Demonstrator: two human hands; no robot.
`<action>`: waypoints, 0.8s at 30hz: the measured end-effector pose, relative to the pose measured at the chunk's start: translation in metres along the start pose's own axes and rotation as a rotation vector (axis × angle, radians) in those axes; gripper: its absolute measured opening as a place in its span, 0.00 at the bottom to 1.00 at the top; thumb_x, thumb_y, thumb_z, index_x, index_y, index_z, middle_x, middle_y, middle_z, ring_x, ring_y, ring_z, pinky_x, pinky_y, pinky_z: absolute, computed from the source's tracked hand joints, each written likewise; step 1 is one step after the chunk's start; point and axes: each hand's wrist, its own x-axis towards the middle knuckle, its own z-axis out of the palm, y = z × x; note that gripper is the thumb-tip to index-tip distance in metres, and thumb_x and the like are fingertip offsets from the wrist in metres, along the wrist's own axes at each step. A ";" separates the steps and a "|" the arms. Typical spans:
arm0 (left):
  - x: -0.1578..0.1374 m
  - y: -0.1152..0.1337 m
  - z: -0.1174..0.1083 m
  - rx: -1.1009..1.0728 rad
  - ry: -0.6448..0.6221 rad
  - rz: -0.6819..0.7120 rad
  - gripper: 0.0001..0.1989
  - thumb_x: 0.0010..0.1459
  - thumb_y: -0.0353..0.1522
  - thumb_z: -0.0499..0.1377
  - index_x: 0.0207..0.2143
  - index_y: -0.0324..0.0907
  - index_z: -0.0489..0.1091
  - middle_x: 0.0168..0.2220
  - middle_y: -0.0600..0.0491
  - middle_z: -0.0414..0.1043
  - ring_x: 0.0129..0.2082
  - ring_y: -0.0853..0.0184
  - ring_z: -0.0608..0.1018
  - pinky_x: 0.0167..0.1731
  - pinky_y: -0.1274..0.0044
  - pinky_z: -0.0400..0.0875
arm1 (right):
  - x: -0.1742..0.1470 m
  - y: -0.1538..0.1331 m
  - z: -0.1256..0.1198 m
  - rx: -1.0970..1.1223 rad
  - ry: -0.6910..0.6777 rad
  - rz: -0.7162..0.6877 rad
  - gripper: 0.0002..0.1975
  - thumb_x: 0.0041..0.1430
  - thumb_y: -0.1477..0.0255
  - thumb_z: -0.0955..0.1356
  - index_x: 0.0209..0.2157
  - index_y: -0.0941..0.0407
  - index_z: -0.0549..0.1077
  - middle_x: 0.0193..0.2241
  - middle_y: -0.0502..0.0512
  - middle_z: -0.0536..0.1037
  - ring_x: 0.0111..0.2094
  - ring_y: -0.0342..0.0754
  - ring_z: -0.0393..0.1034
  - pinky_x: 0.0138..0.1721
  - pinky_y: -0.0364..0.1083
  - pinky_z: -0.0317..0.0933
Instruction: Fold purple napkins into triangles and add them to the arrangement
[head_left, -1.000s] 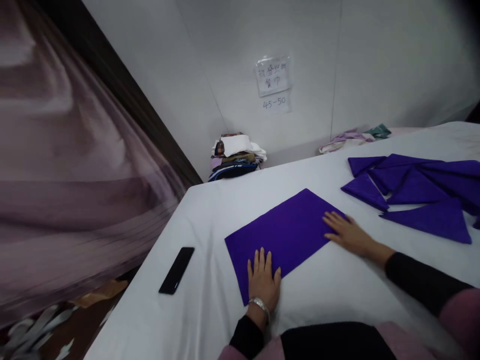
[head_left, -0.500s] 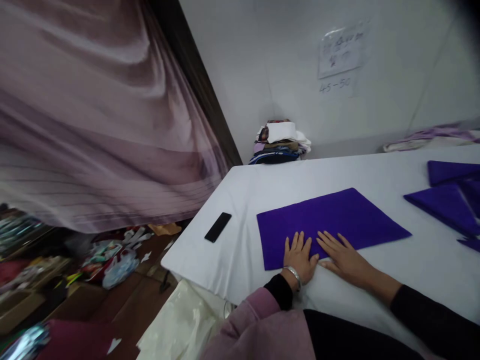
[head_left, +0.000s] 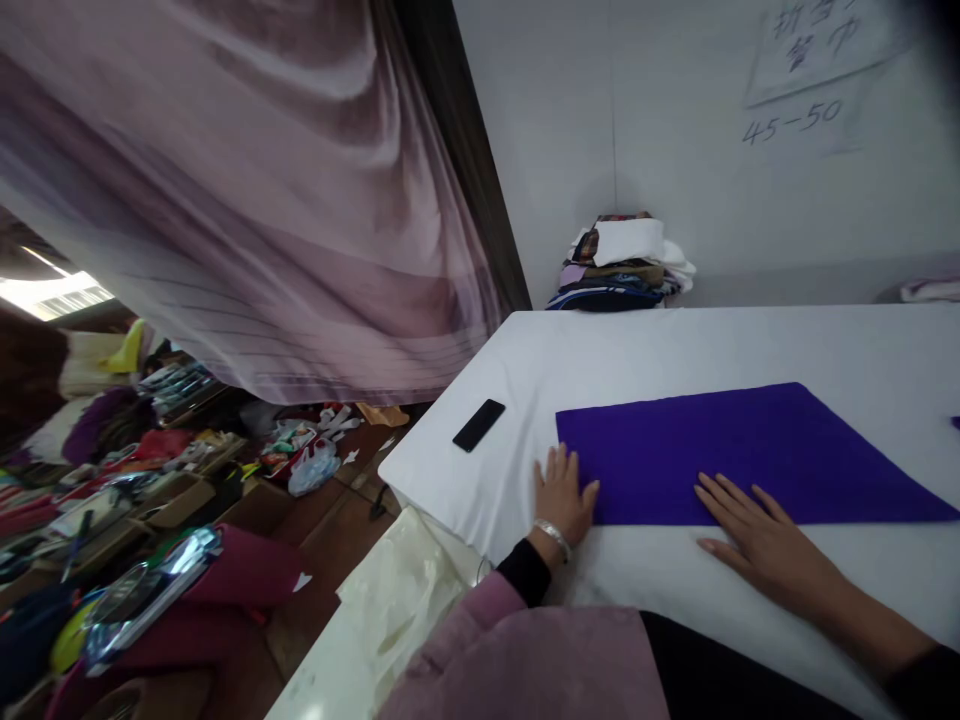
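Observation:
A folded purple cloth [head_left: 690,450] lies flat on the white-covered table [head_left: 637,350], its right end running to a slanted point. My left hand [head_left: 562,500], with a silver bracelet at the wrist, rests at the cloth's left edge, palm down and fingers apart. Flat on the near edge of the cloth is my right hand [head_left: 765,540], fingers stretched out over the fabric. Neither hand grips anything.
A black phone [head_left: 478,425] lies near the table's left side. Folded clothes [head_left: 622,260] are stacked against the wall. A pinkish curtain [head_left: 322,220] hangs at left, above a floor crowded with boxes and plastic bags [head_left: 313,466].
My left hand has slid left to the cloth's left edge, and my hands are farther apart. The view has turned left, so the other purple pieces are almost out of sight.

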 end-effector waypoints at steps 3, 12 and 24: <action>0.031 0.032 0.006 -0.059 -0.030 0.209 0.32 0.61 0.47 0.36 0.62 0.38 0.47 0.65 0.47 0.41 0.64 0.60 0.43 0.61 0.61 0.40 | 0.000 0.001 0.001 -0.031 0.006 -0.001 0.37 0.56 0.48 0.57 0.62 0.51 0.51 0.61 0.55 0.53 0.62 0.57 0.45 0.59 0.63 0.41; 0.110 -0.020 0.017 -0.051 -0.096 -0.078 0.39 0.58 0.52 0.38 0.61 0.32 0.47 0.64 0.42 0.43 0.64 0.54 0.46 0.60 0.59 0.41 | 0.000 -0.003 -0.004 0.005 -0.007 0.011 0.36 0.56 0.50 0.58 0.62 0.50 0.49 0.62 0.54 0.51 0.62 0.57 0.44 0.59 0.63 0.41; 0.071 0.005 0.018 -0.001 0.000 0.244 0.35 0.60 0.49 0.39 0.61 0.35 0.49 0.64 0.45 0.44 0.64 0.58 0.46 0.61 0.61 0.42 | 0.043 -0.008 -0.057 0.240 -0.190 0.138 0.33 0.61 0.52 0.55 0.63 0.49 0.44 0.64 0.54 0.44 0.63 0.56 0.36 0.60 0.62 0.37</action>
